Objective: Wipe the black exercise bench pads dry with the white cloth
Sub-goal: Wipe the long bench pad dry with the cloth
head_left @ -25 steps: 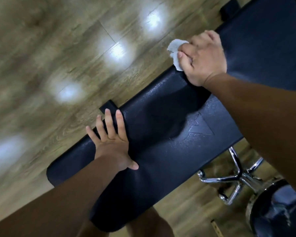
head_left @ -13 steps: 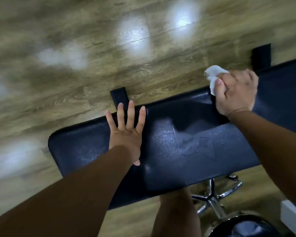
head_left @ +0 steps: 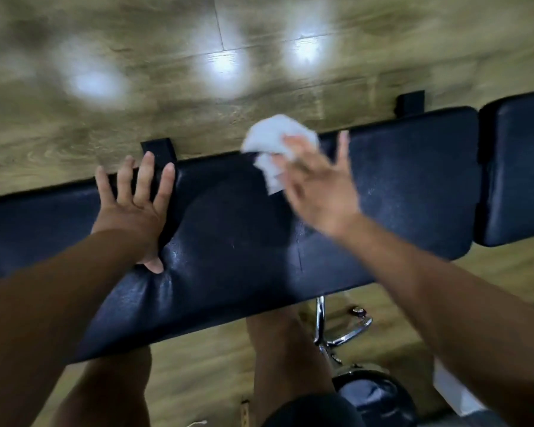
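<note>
The long black bench pad (head_left: 398,180) runs across the view, and a second black pad (head_left: 521,167) adjoins it at the right. My left hand (head_left: 133,208) lies flat on the long pad near its far edge, fingers apart, pressing a dent into it. My right hand (head_left: 318,192) is blurred by motion, its fingers spread over the crumpled white cloth (head_left: 272,140). It holds the cloth against the pad's far edge, near the middle. Part of the cloth sticks out past the fingertips over the floor.
Wooden floor (head_left: 74,134) with light reflections lies beyond the bench. Two black bench feet (head_left: 158,149) (head_left: 410,103) jut out at the far side. A chrome stool base (head_left: 336,331) and black round seat (head_left: 373,396) stand beside my legs (head_left: 287,349).
My right hand has slid the cloth left along the far edge and its fingers have spread. The view has swung, so the second pad now shows. My left hand stays pressed on the pad.
</note>
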